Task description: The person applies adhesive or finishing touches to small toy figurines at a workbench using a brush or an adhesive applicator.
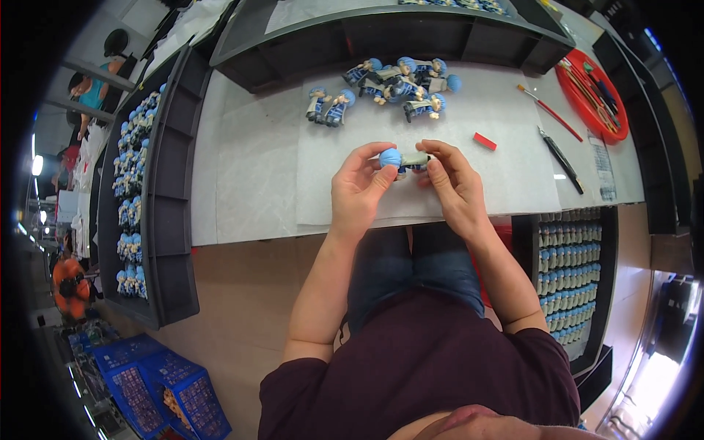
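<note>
Between my two hands lies a small figurine (pixel 412 158) on its side, with a ribbed light-blue head and a pale grey-green body. My left hand (pixel 361 183) grips it by the head, thumb in front and fingers behind. At the other end, my right hand (pixel 456 183) pinches the feet. Both hands are just above a white sheet near the table's front edge. Beyond them a loose pile of similar blue-headed figurines (pixel 402 86) lies on the sheet, and a pair of figurines (pixel 330 107) lies a little to the left.
Right of my hands are a small red block (pixel 485 141), a thin brush (pixel 550 112), a black pen-like tool (pixel 559 160) and a red tray (pixel 618 132) of brushes. Dark crates of figurines stand left (pixel 167 198), behind (pixel 411 37) and lower right (pixel 607 286).
</note>
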`<state>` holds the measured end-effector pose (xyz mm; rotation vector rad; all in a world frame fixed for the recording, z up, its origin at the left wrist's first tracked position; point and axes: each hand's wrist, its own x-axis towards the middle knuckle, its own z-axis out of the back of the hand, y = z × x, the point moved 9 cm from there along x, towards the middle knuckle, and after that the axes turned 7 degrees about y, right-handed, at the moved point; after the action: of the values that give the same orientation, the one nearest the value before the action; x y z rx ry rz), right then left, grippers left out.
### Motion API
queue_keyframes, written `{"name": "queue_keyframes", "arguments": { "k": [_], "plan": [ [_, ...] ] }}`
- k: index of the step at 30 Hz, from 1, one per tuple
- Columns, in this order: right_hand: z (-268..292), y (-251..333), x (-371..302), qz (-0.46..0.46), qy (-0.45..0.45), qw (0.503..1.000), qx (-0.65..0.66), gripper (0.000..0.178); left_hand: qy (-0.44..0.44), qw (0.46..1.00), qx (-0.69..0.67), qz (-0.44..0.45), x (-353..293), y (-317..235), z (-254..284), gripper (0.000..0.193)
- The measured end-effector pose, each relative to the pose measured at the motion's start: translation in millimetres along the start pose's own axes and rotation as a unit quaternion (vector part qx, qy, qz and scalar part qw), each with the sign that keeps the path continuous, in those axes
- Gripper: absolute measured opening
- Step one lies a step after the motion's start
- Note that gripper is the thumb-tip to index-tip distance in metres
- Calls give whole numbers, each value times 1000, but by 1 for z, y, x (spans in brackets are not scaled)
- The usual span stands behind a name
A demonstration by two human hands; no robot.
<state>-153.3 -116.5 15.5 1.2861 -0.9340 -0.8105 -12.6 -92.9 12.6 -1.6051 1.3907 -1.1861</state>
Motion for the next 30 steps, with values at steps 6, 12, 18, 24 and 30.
{"name": "queue_keyframes", "arguments": {
  "k": [6, 12, 18, 24, 30],
  "plan": [
    [55, 52, -1, 161, -156, 906, -359, 31, 11, 1000, 19, 4, -2, 1, -5, 29],
    [104, 11, 10, -18, -133, 938, -319, 29, 37, 996, 83, 19, -3, 9, -10, 26],
    [84, -16, -7, -152, -119, 939, 286, 38, -1, 989, 129, 71, -6, 7, -10, 23],
    [64, -24, -7, -145, -62, 910, 383, 36, 3, 983, 178, 46, -4, 5, -10, 25],
    [55, -25, -6, -128, -61, 947, 287, 32, 8, 984, 175, 38, -5, 5, -12, 26]
  ]
}}
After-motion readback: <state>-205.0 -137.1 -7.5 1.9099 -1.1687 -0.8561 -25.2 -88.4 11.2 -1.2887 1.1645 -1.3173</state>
